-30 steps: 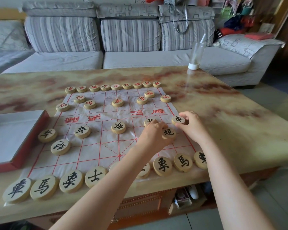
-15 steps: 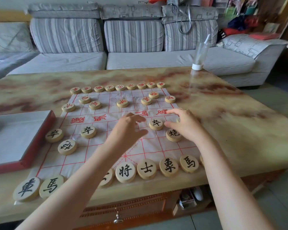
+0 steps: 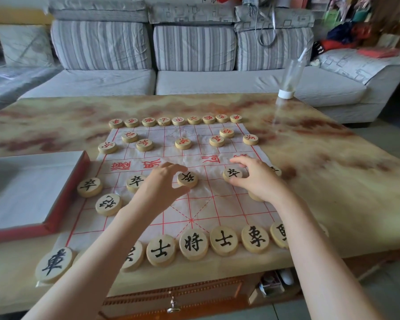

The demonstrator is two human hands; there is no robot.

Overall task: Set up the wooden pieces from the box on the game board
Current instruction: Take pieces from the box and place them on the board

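A paper game board (image 3: 194, 204) with a red grid lies on the marble table. Round wooden pieces with red characters (image 3: 183, 143) fill its far side. Black-lettered pieces stand on the near side, with a back row (image 3: 193, 244) along the table's front edge. My left hand (image 3: 159, 185) curls thumb and forefinger around the middle black pawn (image 3: 187, 179). My right hand (image 3: 259, 179) pinches the black pawn (image 3: 233, 173) to its right. It hides most of another piece beneath the wrist. Both pawns rest on the board.
The red-rimmed box (image 3: 65, 195) lies open at the board's left edge. A clear bottle (image 3: 290, 79) stands upside down at the table's far right corner. A striped sofa (image 3: 194, 47) runs behind the table. The near pieces sit close to the table's front edge.
My left hand has moved left from the right-centre pawn to the middle pawn. My right hand has moved from the far-right pawn to the right-centre pawn.
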